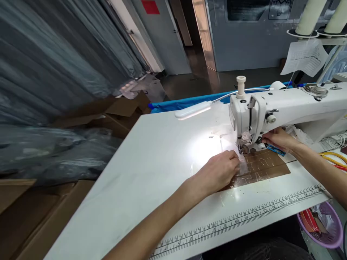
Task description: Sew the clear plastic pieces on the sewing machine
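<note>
My left hand (222,169) is closed, its fingertips pinching a sheer whitish strip of material (243,165) just in front of the needle area of a white sewing machine (287,108). My right hand (279,138) reaches under the machine arm, its fingers bent close to the small parts beside the needle; what the fingertips hold is hidden. Along the lower edge of that hand are blue thread snips (275,149); whether they are gripped or lying there I cannot tell. Below both hands, a brown sheet (271,167) with loose thread bits covers part of the table.
A printed ruler (235,220) runs along the front edge of the white table (130,195). A lamp (193,110) lights the sewing area. Thread cones (310,18) stand at the back right. A purple basket (338,231) is below right; cardboard boxes (54,224) are at left.
</note>
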### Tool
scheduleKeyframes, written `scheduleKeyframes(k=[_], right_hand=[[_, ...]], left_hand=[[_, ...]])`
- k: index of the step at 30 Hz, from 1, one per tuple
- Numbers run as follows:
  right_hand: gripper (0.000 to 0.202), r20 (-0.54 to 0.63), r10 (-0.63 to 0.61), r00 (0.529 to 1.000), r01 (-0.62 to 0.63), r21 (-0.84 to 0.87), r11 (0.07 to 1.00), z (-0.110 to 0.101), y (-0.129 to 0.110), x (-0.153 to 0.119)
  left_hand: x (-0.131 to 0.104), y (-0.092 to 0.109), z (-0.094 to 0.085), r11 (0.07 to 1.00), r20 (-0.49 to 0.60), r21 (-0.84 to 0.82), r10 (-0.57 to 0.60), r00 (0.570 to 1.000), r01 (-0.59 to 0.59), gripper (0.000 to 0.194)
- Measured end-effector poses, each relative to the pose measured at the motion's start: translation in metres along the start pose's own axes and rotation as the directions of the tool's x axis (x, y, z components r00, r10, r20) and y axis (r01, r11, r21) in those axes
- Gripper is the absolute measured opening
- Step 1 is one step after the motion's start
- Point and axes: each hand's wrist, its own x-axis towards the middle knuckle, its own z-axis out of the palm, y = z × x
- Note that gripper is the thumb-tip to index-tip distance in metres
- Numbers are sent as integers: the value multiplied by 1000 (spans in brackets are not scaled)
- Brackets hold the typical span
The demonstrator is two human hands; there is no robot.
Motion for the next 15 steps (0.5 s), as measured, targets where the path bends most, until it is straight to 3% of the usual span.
scheduleKeyframes(k=[5, 7, 10, 13, 15], right_hand=[[7, 167, 99, 981, -85, -86, 993, 12, 7, -28], [8, 217, 45, 975, 8, -240, 971, 17, 6, -32], [13, 222, -57, 973, 163, -495, 853, 24, 9, -33], [15, 159, -142, 977, 207, -566, 798, 28, 16, -36], [16, 175, -233, 957, 292, -559, 776, 28, 22, -41]], left_hand=[[-2, -7, 25, 982, -51, -141, 117, 992, -123, 18], [-3, -15, 29, 968, -106, -203, 128, 986, -148, 19], [-5, -19, 34, 961, -174, -213, 138, 975, -174, 22], [-4, -18, 39, 964, -226, -178, 156, 962, -198, 23], [-4, -16, 40, 963, -265, -164, 165, 950, -212, 22]])
